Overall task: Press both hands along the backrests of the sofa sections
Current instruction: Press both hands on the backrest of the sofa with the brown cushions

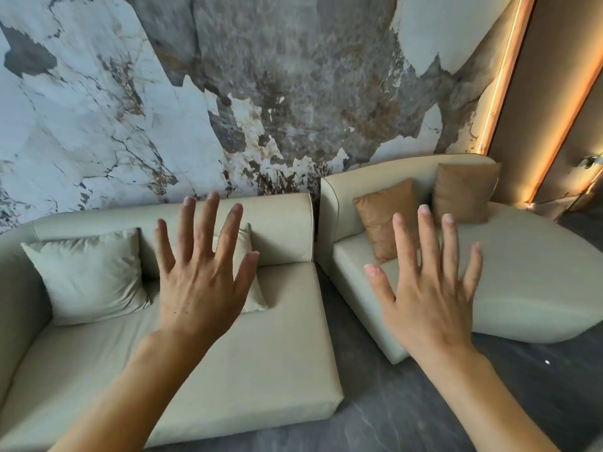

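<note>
Left hand (199,282), right hand (430,295) splayed, raised before sofa backrests (274,220), contact unclear.

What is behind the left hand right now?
Behind the left hand, a pale cushion leans on the left sofa section's backrest. The hand covers most of it, and whether they touch cannot be told.

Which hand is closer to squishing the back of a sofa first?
Probably the left hand. Its spread fingertips already overlap the left sofa backrest in the picture. The right hand hangs over the other section's seat, with brown cushions between it and the right backrest. Neither clearly touches yet.
</note>
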